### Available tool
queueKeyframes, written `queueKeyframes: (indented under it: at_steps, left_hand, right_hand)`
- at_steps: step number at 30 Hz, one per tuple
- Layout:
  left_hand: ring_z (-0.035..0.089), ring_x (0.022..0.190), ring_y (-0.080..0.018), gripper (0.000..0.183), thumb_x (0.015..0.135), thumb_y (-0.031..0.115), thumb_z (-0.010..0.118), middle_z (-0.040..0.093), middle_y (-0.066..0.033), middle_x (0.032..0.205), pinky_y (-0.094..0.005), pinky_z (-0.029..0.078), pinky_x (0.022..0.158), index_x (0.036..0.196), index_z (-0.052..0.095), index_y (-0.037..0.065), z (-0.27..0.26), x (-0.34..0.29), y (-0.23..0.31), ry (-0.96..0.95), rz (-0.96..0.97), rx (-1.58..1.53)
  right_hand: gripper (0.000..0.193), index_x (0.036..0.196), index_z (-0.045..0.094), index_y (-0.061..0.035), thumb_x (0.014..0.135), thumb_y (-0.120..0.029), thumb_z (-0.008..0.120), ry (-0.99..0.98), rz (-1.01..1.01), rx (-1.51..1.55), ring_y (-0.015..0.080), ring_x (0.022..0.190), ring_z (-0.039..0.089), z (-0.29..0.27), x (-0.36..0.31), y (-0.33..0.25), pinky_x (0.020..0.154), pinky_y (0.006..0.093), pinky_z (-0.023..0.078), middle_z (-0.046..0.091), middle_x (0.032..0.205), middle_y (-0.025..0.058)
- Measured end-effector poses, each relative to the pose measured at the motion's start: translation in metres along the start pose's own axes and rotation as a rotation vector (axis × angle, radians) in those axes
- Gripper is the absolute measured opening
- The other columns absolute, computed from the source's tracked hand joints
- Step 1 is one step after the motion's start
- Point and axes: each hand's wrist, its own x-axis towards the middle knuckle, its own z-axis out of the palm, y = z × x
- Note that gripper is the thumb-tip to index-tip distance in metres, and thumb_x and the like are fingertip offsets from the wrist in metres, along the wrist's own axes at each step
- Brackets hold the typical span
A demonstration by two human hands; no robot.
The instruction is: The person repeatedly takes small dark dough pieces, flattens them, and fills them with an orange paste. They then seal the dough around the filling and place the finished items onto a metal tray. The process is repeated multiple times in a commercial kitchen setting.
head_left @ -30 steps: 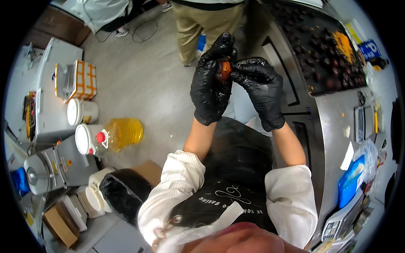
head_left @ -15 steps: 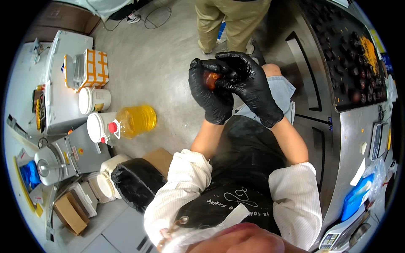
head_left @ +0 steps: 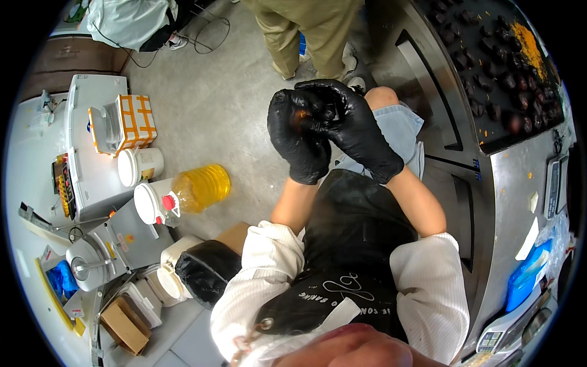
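My two black-gloved hands are together in front of my apron, above the floor. My left hand is closed around a small glossy reddish-brown lump, which shows only as an orange-brown glint between the fingers. Its kind is not clear. Curled inward, the fingers of my right hand press on the same lump from the other side. On the counter to the right, a black tray bears many dark, shiny, date-like pieces and a heap of orange shreds.
A steel counter with a scale runs along my right. On the left are a jug of yellow oil, white buckets, a taped box and a black-lined bin. A person in khaki trousers stands ahead.
My fingers have closed further over the reddish lump, so less of it shows. Both hands have shifted slightly left, and the whole view has turned a little.
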Motion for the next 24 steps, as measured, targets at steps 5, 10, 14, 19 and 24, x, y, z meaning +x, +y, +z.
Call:
queueKeyframes:
  at_steps: [5, 10, 14, 19, 24]
  left_hand:
    - [0.057, 0.086, -0.024, 0.033, 0.096, 0.028, 0.04, 0.057, -0.0165, 0.092, -0.0322, 0.048, 0.075, 0.093, 0.055, -0.001, -0.007, 0.004, -0.013, 0.032, 0.13, 0.337]
    - [0.045, 0.125, -0.0381, 0.041, 0.097, 0.026, 0.039, 0.042, -0.0237, 0.138, -0.044, 0.043, 0.102, 0.126, 0.051, -0.001, 0.002, 0.014, 0.006, -0.378, 0.132, 0.309]
    - [0.057, 0.104, -0.0317, 0.038, 0.101, 0.031, 0.037, 0.055, -0.0166, 0.118, -0.0412, 0.05, 0.087, 0.117, 0.057, 0.003, 0.007, 0.006, -0.003, -0.158, 0.017, -0.043]
    - [0.054, 0.071, -0.022, 0.039, 0.102, 0.034, 0.033, 0.055, -0.0115, 0.079, -0.0321, 0.047, 0.064, 0.086, 0.053, 0.005, 0.012, 0.003, -0.01, -0.14, 0.16, -0.035]
    - [0.048, 0.058, -0.0178, 0.038, 0.101, 0.033, 0.038, 0.049, -0.0074, 0.066, -0.0285, 0.044, 0.054, 0.075, 0.049, 0.008, 0.04, -0.002, -0.008, 0.075, 0.127, -0.063]
  right_hand:
    - [0.043, 0.115, 0.058, -0.0051, 0.076, -0.008, 0.076, 0.019, 0.033, -0.001, 0.0103, 0.095, 0.059, -0.012, 0.002, 0.001, 0.085, 0.0264, 0.048, 0.064, 0.104, 0.0034]
    - [0.042, 0.115, 0.058, -0.0044, 0.077, -0.008, 0.076, 0.082, 0.248, 0.273, 0.0103, 0.096, 0.059, -0.019, -0.003, -0.021, 0.086, 0.0266, 0.047, 0.064, 0.104, 0.0033]
    - [0.044, 0.116, 0.057, -0.0037, 0.076, -0.003, 0.075, 0.076, 0.095, 0.129, 0.0114, 0.1, 0.058, -0.019, -0.005, -0.024, 0.091, 0.0276, 0.046, 0.064, 0.107, 0.0042]
    - [0.046, 0.116, 0.056, -0.0032, 0.074, 0.001, 0.075, 0.071, -0.081, 0.027, 0.0136, 0.106, 0.058, -0.014, -0.005, -0.023, 0.096, 0.03, 0.045, 0.063, 0.111, 0.0052]
    - [0.045, 0.114, 0.056, -0.0028, 0.073, 0.003, 0.073, 0.12, -0.123, 0.077, 0.0135, 0.106, 0.059, -0.009, -0.008, -0.016, 0.097, 0.0312, 0.044, 0.063, 0.111, 0.0051]
